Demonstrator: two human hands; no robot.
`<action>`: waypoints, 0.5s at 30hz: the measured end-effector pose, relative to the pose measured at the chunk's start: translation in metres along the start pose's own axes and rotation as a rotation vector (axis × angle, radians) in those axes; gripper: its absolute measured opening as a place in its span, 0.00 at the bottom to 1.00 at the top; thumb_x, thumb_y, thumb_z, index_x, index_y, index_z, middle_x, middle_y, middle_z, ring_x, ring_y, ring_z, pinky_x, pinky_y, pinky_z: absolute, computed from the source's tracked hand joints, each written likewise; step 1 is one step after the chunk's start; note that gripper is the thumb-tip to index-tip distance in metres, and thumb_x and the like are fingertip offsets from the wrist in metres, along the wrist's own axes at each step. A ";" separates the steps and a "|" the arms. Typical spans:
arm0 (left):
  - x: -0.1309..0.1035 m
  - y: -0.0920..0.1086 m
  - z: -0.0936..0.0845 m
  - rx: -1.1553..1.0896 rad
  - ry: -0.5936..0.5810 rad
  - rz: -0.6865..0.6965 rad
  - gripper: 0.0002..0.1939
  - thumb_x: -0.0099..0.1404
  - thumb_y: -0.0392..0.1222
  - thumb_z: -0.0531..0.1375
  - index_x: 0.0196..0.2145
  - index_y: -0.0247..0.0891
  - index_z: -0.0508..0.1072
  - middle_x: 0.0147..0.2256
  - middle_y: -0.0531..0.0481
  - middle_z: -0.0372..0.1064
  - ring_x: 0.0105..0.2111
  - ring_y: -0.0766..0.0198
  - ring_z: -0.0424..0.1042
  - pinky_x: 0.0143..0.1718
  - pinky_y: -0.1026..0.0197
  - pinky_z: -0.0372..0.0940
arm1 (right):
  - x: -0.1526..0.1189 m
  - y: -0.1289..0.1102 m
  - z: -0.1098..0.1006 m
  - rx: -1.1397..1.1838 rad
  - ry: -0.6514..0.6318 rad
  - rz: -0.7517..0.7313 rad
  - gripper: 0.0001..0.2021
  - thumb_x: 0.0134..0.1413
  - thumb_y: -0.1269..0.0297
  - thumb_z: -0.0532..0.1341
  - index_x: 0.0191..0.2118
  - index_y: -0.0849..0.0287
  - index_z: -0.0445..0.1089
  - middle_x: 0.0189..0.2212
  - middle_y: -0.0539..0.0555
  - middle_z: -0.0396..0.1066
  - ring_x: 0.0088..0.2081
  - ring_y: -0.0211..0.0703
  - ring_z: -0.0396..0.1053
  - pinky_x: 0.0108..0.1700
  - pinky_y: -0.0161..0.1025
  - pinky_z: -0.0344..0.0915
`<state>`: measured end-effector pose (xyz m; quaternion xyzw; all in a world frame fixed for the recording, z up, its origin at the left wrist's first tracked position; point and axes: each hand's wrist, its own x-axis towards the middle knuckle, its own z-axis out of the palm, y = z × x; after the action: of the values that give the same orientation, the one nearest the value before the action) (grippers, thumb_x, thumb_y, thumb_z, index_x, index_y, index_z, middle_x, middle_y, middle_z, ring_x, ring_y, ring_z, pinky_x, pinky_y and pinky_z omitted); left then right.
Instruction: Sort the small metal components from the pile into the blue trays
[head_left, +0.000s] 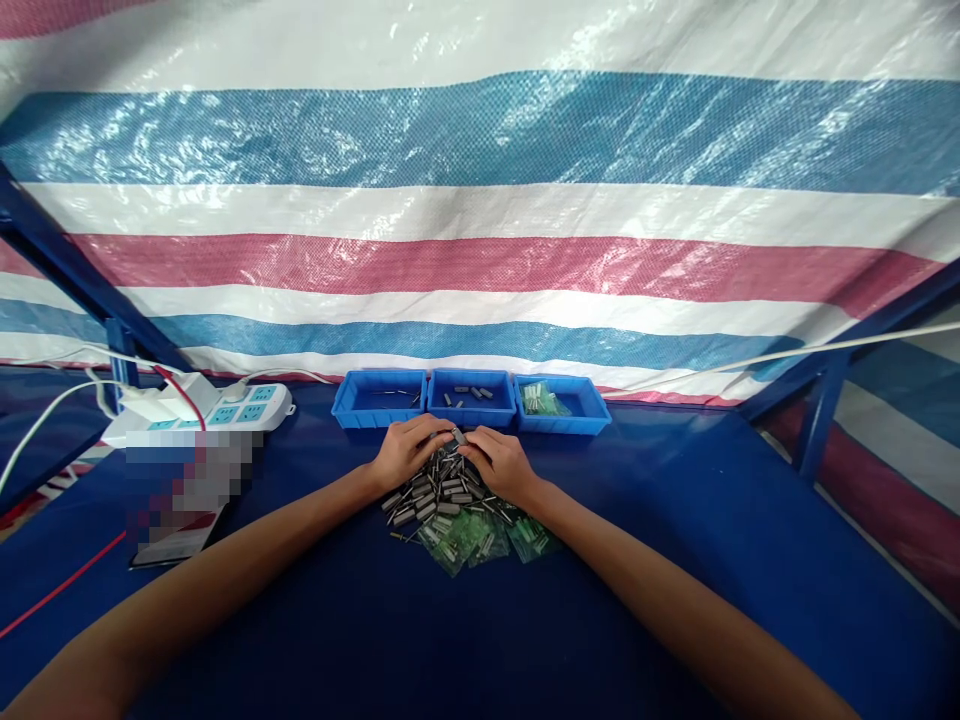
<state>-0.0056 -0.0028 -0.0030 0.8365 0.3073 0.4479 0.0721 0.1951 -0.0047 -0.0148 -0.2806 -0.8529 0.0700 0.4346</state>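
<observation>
Both hands meet above a pile of small parts on the blue table. My left hand [409,450] has its fingers bent in, their tips at one end of a small grey cylinder-like piece [459,437]. From the other side, my right hand [504,466] pinches the same piece between thumb and fingers. Beneath them lie several grey pieces [427,497] mixed with thin metal pins. Green-tinted plastic bags [452,538] with small parts inside rest at the pile's near edge. The hands partly hide the far side of the pile.
Three blue bins stand in a row behind the pile: the left bin [349,412] has a few thin pins, the middle bin [472,419] grey pieces, the right bin [574,422] green bags. At left are a power strip [255,408], a red cable [64,585] and a partly blurred flat object [180,545].
</observation>
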 end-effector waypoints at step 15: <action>-0.003 0.000 -0.003 0.017 0.044 0.070 0.15 0.65 0.36 0.58 0.49 0.39 0.72 0.36 0.46 0.73 0.33 0.66 0.72 0.33 0.66 0.67 | 0.000 -0.001 -0.002 0.025 0.058 0.104 0.10 0.64 0.63 0.52 0.39 0.61 0.68 0.27 0.54 0.67 0.27 0.40 0.64 0.30 0.36 0.62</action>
<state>-0.0091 -0.0053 -0.0034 0.8373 0.2831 0.4659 0.0425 0.1960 -0.0057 -0.0132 -0.3212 -0.8233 0.0951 0.4582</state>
